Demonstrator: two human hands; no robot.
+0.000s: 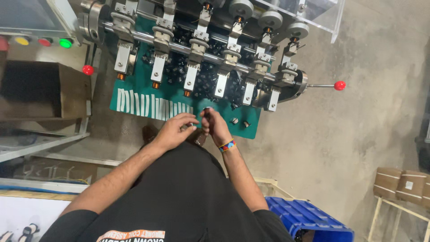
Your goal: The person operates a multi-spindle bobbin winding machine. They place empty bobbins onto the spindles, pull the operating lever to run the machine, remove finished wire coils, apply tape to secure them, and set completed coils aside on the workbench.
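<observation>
part (202, 120) in fingers too small, blue crate (309, 217) cropped

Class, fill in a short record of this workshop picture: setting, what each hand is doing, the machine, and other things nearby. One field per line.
Setting: workshop with a concrete floor, seen from above
Left hand: fingers pinched at a small part, meeting the right hand
Right hand: holds a small dark part; beaded wristband
Work surface: green mat with a row of white strips
Machine: row of metal spindle heads, red-knobbed lever
Loose parts: pile of small black pieces on the mat
Nearby: blue plastic crate, cardboard box, coloured indicator lights
</observation>
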